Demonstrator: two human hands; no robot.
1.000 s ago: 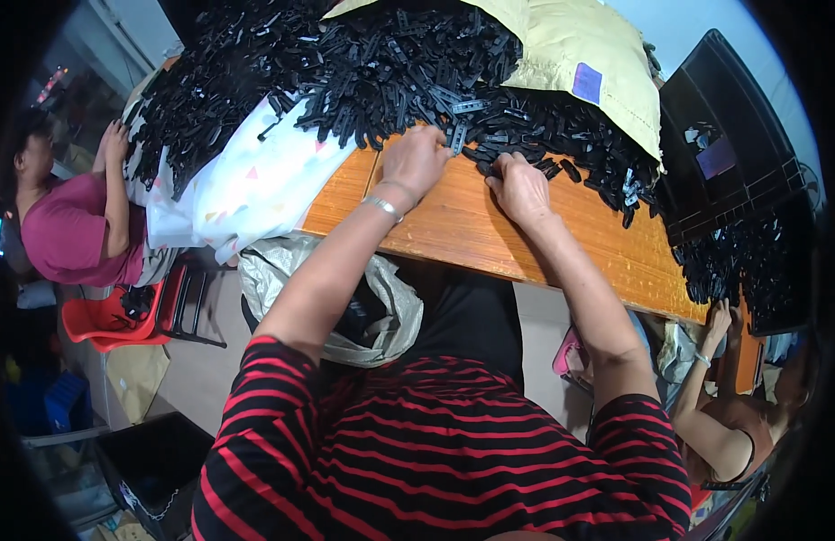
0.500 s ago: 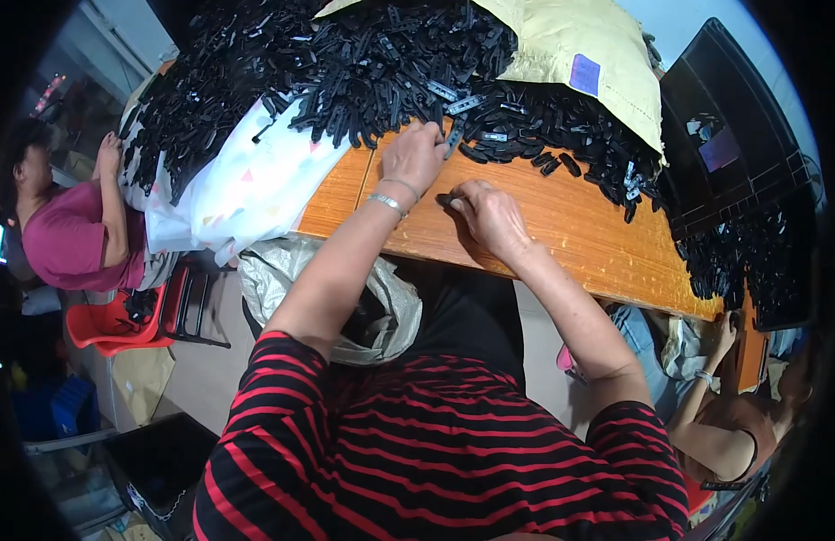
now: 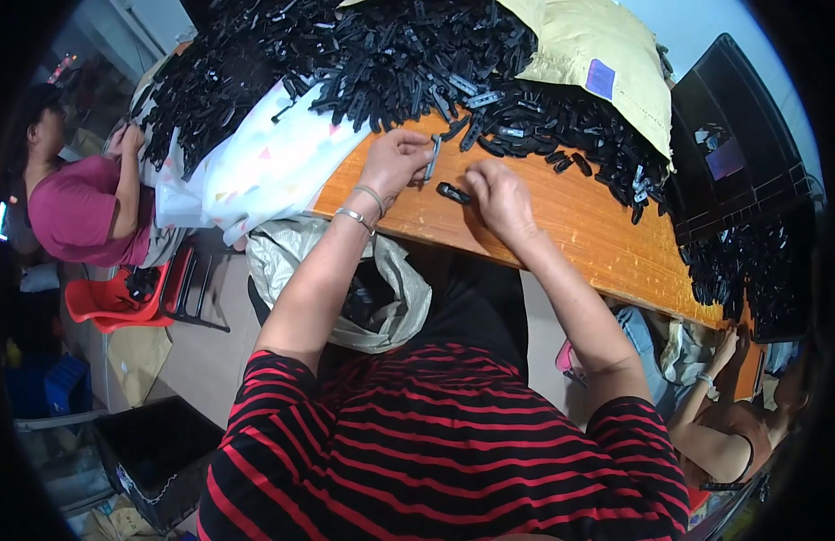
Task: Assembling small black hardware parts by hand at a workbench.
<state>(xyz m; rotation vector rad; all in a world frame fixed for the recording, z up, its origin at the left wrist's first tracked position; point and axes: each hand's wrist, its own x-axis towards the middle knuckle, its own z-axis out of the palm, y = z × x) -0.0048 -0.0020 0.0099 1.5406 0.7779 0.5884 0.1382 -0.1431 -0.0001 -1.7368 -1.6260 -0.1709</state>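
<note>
Slim grey clip (image 3: 431, 160) is pinched upright in the left hand (image 3: 395, 162); small black clip (image 3: 454, 192) is pressed on the orange tabletop (image 3: 580, 225) under right hand (image 3: 499, 194) fingertips, beside the black pile (image 3: 390, 54). Both judged light, stiff, slick plastic; best gripped across the narrow sides at mid-length

Table (image 3: 562, 225) — orange wood, smooth, slight sheen. On it, black plastic parts (image 3: 372, 54), semi-glossy; yellow sack (image 3: 589, 45) beyond them looks woven, matt. White printed bag (image 3: 255, 171) at table's left edge — thin crinkly plastic.
</note>
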